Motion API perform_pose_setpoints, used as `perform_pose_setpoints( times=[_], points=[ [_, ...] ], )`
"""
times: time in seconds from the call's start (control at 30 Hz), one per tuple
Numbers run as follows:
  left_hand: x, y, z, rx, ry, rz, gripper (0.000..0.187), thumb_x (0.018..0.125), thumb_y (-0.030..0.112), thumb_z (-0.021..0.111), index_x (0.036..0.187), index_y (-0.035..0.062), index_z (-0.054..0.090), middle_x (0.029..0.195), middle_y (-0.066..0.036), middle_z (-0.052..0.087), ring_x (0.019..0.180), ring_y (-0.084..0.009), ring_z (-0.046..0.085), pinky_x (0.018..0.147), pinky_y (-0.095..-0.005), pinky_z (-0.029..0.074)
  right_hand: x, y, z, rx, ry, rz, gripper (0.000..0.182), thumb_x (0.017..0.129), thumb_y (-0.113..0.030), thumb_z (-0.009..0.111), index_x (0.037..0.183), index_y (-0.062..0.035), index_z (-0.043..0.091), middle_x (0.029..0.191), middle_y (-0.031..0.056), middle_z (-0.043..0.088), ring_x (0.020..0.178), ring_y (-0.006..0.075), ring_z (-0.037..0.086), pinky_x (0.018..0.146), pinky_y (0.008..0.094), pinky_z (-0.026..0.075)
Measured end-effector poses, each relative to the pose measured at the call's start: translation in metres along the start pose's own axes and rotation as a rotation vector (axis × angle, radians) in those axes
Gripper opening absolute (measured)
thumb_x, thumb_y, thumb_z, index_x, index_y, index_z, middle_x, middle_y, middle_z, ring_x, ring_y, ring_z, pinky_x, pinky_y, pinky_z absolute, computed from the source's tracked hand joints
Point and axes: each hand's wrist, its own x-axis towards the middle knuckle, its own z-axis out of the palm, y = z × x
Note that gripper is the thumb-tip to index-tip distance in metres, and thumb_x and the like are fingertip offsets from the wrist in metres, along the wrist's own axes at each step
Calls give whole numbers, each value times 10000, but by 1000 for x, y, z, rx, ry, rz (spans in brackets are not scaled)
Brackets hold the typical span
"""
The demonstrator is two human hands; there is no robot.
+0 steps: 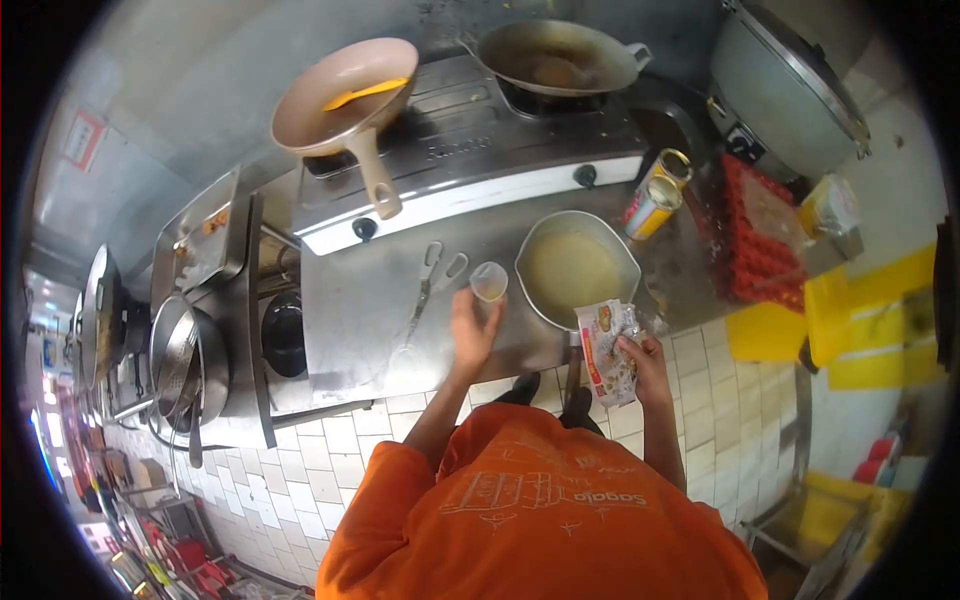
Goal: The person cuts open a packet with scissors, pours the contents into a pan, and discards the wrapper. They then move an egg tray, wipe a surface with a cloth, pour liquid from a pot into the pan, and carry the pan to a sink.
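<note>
In the head view, our left hand (474,332) has its grip clamped on a small clear plastic cup (488,280), left of a round metal saucepan (572,222) of pale liquid (572,268) on the steel surface (345,290); our right hand (647,368) has its grip clamped on a white-and-red printed packet (606,355) at the saucepan's near side

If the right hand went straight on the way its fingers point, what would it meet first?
Past the packet that the right hand holds, probably the near rim of the pot. Height is unclear from this one view, so it might pass above.
</note>
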Motion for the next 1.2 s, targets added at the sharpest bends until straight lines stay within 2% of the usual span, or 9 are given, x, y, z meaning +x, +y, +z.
perform_pose_setpoints(
  times=[0.13,0.3,0.5,0.7,0.8,0.93,1.0,1.13,1.2],
  points=[
    [12,2,0,-23,-159,-185,415,714,158,684,1036,-11,485,917,-171,506,836,-324,485,714,-379,404,27,-6,8,7,12,-15,285,762,-84,641,1031,-22,572,945,34,611,869,114,567,788,264,432],
    [14,6,-28,198,-91,104,735,613,109,683,1247,-8,330,1163,-192,426,1041,-360,398,921,-417,316,76,-27,13,-48,4,1,293,752,-121,658,1012,-17,575,950,37,609,862,116,568,779,254,430],
    [21,-19,-57,569,35,-21,567,668,119,665,1158,-3,406,1111,-199,454,1019,-367,422,867,-435,351,100,-61,17,-10,-74,31,276,722,-94,699,966,-34,585,911,49,616,819,125,593,734,253,466],
    [28,-61,-81,575,-216,-97,261,769,120,551,1011,25,565,965,-186,572,956,-368,495,919,-444,338,46,-67,-9,-19,25,-65,286,741,-67,673,1004,-9,578,909,47,623,818,109,590,735,253,470],
    [12,-116,-91,825,-329,4,232,789,98,509,1004,26,557,968,-192,562,953,-355,496,883,-434,371,12,-54,-32,26,89,-101,288,751,-52,658,1020,5,571,918,49,623,818,101,586,737,251,469],
    [-17,-94,-119,822,-335,179,227,763,76,574,948,-35,505,948,-196,509,879,-371,489,741,-426,407,-32,-50,-59,132,161,-122,265,774,-28,615,1030,0,555,917,43,622,805,102,584,737,246,463],
    [-39,-66,-128,586,-204,18,184,818,70,537,954,-45,493,895,-175,522,817,-315,520,692,-389,425,-51,-43,-78,125,206,-138,258,778,-31,604,1029,-4,549,916,43,622,806,106,585,740,249,461],
    [-88,-22,-132,325,-353,-245,177,878,108,497,978,-38,481,835,-108,554,669,-161,528,600,-284,437,-80,-37,-112,190,293,-145,264,773,-46,610,1027,-4,548,914,49,621,811,115,585,747,258,459],
    [-105,17,-120,-107,-406,-686,186,883,127,499,984,-28,481,886,-96,565,716,-137,535,610,-261,442,-97,-34,-133,215,328,-141,270,773,-50,610,1031,-5,547,913,51,620,814,118,585,749,261,458]
  ],
)
